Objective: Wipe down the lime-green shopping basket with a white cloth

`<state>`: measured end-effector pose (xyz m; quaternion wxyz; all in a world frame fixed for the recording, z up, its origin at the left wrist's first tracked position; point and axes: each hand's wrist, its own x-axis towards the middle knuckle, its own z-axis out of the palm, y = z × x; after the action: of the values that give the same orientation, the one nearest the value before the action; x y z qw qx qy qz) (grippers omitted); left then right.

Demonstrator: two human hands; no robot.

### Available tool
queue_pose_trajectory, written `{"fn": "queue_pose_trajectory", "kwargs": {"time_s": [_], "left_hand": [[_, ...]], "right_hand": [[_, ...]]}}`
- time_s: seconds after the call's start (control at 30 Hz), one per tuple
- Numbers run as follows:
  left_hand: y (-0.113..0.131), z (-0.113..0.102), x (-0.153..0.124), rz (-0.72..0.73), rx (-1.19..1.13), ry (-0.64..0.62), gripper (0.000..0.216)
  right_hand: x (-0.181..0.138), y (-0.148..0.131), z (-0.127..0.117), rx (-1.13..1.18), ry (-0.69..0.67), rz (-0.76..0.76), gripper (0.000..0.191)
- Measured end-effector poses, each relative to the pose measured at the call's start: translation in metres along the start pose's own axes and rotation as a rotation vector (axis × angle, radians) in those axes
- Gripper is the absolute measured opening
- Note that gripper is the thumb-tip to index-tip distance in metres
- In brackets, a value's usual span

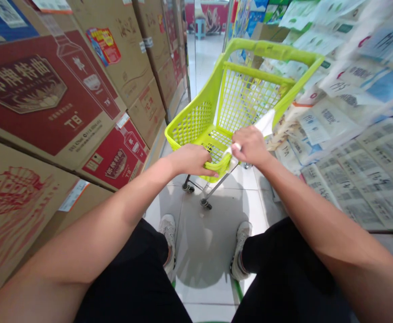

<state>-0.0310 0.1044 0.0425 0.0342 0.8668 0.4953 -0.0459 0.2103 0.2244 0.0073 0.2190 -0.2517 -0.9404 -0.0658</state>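
Observation:
A lime-green plastic shopping cart (196, 116) stands in front of me on a grey wheeled metal frame, with its basket end towards me. My left hand (194, 159) is closed over the near rim of the basket, thumb side along the edge. Closed round a white cloth (266, 122), my right hand (249, 146) presses at the right near corner of that rim. One part of the cloth sticks out beyond the knuckles, and another lies against the green edge below the fingers. The basket's latticed floor and side show no goods in them.
Stacked liquor cartons (41, 89) wall the left side. Shelves of white packaged goods (358, 134) with handwritten prices rise close on the right. My shoes (242, 251) rest on the tiled floor (205, 242) behind the cart's wheels. A blue stool (200, 28) stands far back.

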Motion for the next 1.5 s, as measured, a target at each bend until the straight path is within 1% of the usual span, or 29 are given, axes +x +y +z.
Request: {"fn": "queue_pose_trajectory", "kwargs": {"time_s": [0.07, 0.1, 0.13, 0.17, 0.2, 0.3, 0.33, 0.37, 0.4, 0.43, 0.5, 0.57, 0.6, 0.63, 0.67, 0.7, 0.8, 0.87, 0.93, 1.0, 1.07, 1.13, 1.23, 1.37, 1.43, 1.5], "left_hand": [[0.004, 0.001, 0.003, 0.022, -0.007, 0.012, 0.068], [0.005, 0.002, 0.005, 0.031, -0.006, 0.021, 0.069], [0.007, 0.002, 0.007, 0.035, -0.004, 0.030, 0.070], [0.008, 0.003, 0.009, 0.034, -0.002, 0.039, 0.070], [0.008, 0.004, 0.009, 0.028, 0.000, 0.046, 0.070], [0.003, 0.004, 0.008, -0.025, 0.008, 0.050, 0.062], [0.000, 0.004, 0.007, -0.043, 0.007, 0.047, 0.060], [-0.003, 0.003, 0.005, -0.055, 0.001, 0.042, 0.059], [-0.006, 0.002, 0.003, -0.063, -0.007, 0.034, 0.060], [-0.008, 0.001, 0.002, -0.070, -0.017, 0.025, 0.063], [-0.011, -0.002, 0.001, -0.077, -0.032, 0.003, 0.073], [-0.010, -0.004, 0.001, -0.079, -0.042, -0.011, 0.079], [-0.008, -0.005, 0.002, -0.076, -0.047, -0.015, 0.080], [-0.006, -0.005, 0.003, -0.072, -0.050, -0.016, 0.079], [-0.004, -0.005, 0.003, -0.070, -0.051, -0.012, 0.076], [-0.003, -0.004, 0.004, -0.069, -0.045, -0.006, 0.074], [-0.006, 0.001, 0.004, -0.062, -0.013, 0.038, 0.068], [-0.013, 0.006, 0.002, -0.057, 0.004, 0.075, 0.065], [-0.021, 0.010, -0.001, -0.055, 0.014, 0.093, 0.063], [-0.028, 0.012, -0.004, -0.060, 0.018, 0.083, 0.062], [-0.030, 0.012, -0.006, -0.067, 0.012, 0.069, 0.062], [-0.030, 0.011, -0.008, -0.070, 0.002, 0.066, 0.064], [-0.027, 0.010, -0.010, -0.072, -0.002, 0.056, 0.069], [-0.027, 0.011, -0.011, -0.082, -0.010, 0.035, 0.070], [-0.030, 0.013, -0.011, -0.082, -0.011, 0.041, 0.070], [-0.037, 0.016, -0.012, -0.104, 0.001, 0.070, 0.068]], "right_hand": [[-0.004, 0.036, -0.004, -0.032, 0.077, 0.138, 0.054], [-0.005, 0.044, -0.006, -0.048, 0.108, 0.184, 0.054], [-0.006, 0.043, -0.007, -0.055, 0.124, 0.198, 0.054], [-0.006, 0.034, -0.007, -0.052, 0.121, 0.184, 0.054], [-0.005, 0.018, -0.006, -0.037, 0.101, 0.142, 0.054], [-0.001, -0.040, -0.001, 0.034, -0.025, -0.081, 0.053], [0.001, -0.053, 0.001, 0.045, -0.057, -0.145, 0.051], [0.003, -0.059, 0.002, 0.045, -0.076, -0.182, 0.051], [0.004, -0.056, 0.001, 0.037, -0.084, -0.193, 0.052], [0.004, -0.046, 0.000, 0.025, -0.078, -0.172, 0.053], [0.003, -0.012, -0.004, -0.003, -0.034, -0.067, 0.057], [0.000, 0.021, -0.009, -0.018, 0.039, 0.051, 0.053], [-0.001, 0.031, -0.011, -0.031, 0.062, 0.091, 0.050], [-0.002, 0.034, -0.013, -0.043, 0.067, 0.107, 0.048], [-0.002, 0.030, -0.014, -0.048, 0.054, 0.100, 0.046], [-0.001, 0.021, -0.014, -0.043, 0.027, 0.075, 0.045], [0.002, -0.024, -0.013, 0.026, -0.072, -0.072, 0.043], [0.005, -0.051, -0.012, 0.060, -0.094, -0.152, 0.043], [0.007, -0.066, -0.012, 0.075, -0.094, -0.186, 0.045], [0.008, -0.070, -0.012, 0.088, -0.093, -0.182, 0.045], [0.010, -0.067, -0.011, 0.083, -0.095, -0.161, 0.043], [0.012, -0.055, -0.009, 0.051, -0.091, -0.124, 0.042], [0.013, -0.021, -0.008, -0.022, -0.056, -0.023, 0.041], [0.012, 0.031, -0.007, -0.073, 0.055, 0.131, 0.037], [0.012, 0.041, -0.006, -0.078, 0.098, 0.181, 0.036], [0.013, 0.039, -0.005, -0.080, 0.105, 0.194, 0.037]]}}
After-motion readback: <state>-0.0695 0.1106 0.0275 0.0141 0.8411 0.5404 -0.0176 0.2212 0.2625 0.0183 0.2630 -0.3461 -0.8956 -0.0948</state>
